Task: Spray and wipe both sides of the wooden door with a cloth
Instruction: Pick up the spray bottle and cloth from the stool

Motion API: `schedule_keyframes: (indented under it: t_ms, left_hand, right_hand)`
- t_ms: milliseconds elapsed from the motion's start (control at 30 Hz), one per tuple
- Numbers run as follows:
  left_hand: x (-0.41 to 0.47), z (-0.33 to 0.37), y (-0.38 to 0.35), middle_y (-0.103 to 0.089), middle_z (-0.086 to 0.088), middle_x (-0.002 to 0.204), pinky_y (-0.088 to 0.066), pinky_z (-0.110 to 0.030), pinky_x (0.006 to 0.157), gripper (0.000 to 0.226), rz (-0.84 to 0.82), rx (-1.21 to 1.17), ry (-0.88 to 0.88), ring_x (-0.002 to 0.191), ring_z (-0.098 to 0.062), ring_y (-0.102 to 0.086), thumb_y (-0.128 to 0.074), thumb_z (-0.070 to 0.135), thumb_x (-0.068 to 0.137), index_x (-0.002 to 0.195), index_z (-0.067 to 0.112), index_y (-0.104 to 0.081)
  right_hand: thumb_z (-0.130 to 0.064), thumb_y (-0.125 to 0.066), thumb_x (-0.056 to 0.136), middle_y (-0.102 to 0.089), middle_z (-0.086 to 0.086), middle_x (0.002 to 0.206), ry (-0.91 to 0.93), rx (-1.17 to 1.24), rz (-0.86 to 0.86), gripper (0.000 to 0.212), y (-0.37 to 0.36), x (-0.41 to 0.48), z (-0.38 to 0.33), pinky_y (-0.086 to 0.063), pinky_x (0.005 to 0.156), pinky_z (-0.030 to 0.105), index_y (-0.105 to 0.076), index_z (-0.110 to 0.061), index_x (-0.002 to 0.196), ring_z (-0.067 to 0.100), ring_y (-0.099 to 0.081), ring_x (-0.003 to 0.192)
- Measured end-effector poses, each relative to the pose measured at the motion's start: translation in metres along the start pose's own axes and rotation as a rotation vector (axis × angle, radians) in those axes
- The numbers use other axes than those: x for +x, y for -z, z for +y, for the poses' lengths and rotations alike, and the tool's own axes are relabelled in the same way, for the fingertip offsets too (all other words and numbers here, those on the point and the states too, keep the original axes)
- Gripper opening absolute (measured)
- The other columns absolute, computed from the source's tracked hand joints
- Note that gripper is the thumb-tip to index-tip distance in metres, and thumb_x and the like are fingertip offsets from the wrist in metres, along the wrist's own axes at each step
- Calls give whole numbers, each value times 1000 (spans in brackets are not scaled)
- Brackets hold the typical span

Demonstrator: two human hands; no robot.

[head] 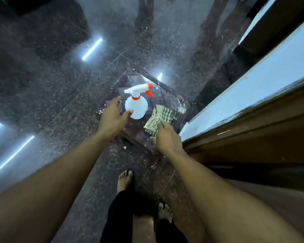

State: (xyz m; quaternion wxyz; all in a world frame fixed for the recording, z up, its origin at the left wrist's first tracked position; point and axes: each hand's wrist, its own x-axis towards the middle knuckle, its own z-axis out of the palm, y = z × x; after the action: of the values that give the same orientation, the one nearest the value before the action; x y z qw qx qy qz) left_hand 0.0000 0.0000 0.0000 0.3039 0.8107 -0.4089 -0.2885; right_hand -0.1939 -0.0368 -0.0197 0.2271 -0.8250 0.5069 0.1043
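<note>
A white spray bottle (pixel 137 106) with an orange trigger and nozzle stands on a low dark stool (pixel 172 100). Beside it on the right lies a folded green-and-white checked cloth (pixel 161 117). My left hand (pixel 111 118) is open, its fingers spread just left of the bottle and the thumb tip at its base. My right hand (pixel 167 137) rests on the near edge of the cloth, fingers curled down onto it. The wooden door (pixel 253 137) runs along the right side, its brown edge beside my right arm.
The floor (pixel 51 85) is dark polished speckled stone with bright strip-light reflections. My bare feet (pixel 124 179) stand just behind the stool. A pale wall or frame strip (pixel 253 85) lies beyond the door edge. Dark furniture legs show at the top.
</note>
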Motion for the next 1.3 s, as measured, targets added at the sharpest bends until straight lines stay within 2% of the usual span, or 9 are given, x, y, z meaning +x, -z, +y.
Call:
schedule_keyframes:
  t_ms: [100, 267, 367, 533, 733, 867, 1033, 1133, 1300]
  left_hand:
    - [34, -8, -3, -50, -1, 140, -38, -29, 95, 73, -63, -46, -11, 127, -18, -46, -72, 37, 79, 140, 18, -36]
    - [86, -20, -13, -50, 10, 137, -36, -8, 90, 88, -324, -223, -92, 121, -2, -46, -83, 35, 66, 141, 20, -40]
    - [105, -19, -20, -56, 11, 133, -39, -12, 98, 90, -483, -355, -130, 118, -1, -52, -89, 30, 54, 135, 25, -50]
    - [111, 0, -25, -67, 21, 111, -43, -22, 96, 63, -554, -318, -305, 107, 4, -58, -82, 40, 64, 122, 26, -62]
    - [107, -3, -28, -73, 0, 101, -53, -47, 84, 54, -508, -286, -285, 94, -20, -69, -73, 57, 70, 117, 31, -65]
    - [78, 10, -14, -75, 6, 80, -56, -36, 72, 26, -440, -380, -227, 76, -8, -68, -79, 43, 68, 88, 27, -73]
    - [28, 27, 7, -69, -14, 76, -53, -32, 63, 19, -431, -496, -218, 61, -19, -62, -75, 21, 79, 92, 9, -70]
    - [1, 45, 19, -69, -15, 81, -52, -31, 63, 22, -414, -521, -192, 63, -22, -63, -73, 17, 81, 100, 7, -67]
    - [-57, 77, 39, -73, -9, 86, -55, -41, 73, 14, -310, -579, -143, 75, -23, -66, -76, 12, 76, 88, 9, -71]
  right_hand:
    - [-45, -66, 92, -26, 10, 160, -38, -40, -37, 73, -14, 24, -5, -35, 113, 39, -36, -9, 147, 27, -26, 147]
    - [-45, -76, 82, -26, 16, 159, -86, -58, 24, 76, -30, 61, -12, -34, 114, 43, -40, -14, 140, 33, -26, 145]
    - [-42, -78, 81, -17, 18, 162, -126, -63, 9, 84, -36, 71, -13, -27, 120, 44, -32, -16, 146, 36, -17, 150]
    - [3, -50, 97, 2, 13, 166, -151, -36, -56, 79, -29, 70, -6, -29, 117, 37, 2, -4, 157, 25, -4, 154]
    - [-1, -52, 92, -60, 14, 121, -336, 55, 80, 29, -2, 67, -1, -44, 81, 40, -50, -8, 119, 36, -58, 109]
    - [-14, -62, 89, -64, 17, 108, -514, 348, 111, 23, 12, 44, -1, -45, 77, 39, -51, -9, 108, 39, -59, 101]
    - [-22, -70, 84, -68, 15, 107, -541, 589, 101, 36, 34, 2, -1, -44, 73, 30, -57, -6, 114, 31, -62, 99]
    - [-24, -81, 77, -65, 5, 92, -518, 669, 96, 38, 56, -28, 0, -33, 60, 19, -64, -9, 108, 16, -56, 83]
    - [-32, -74, 80, -67, 2, 82, -479, 834, 95, 23, 92, -90, 8, -45, 64, 26, -72, -12, 93, 18, -62, 77]
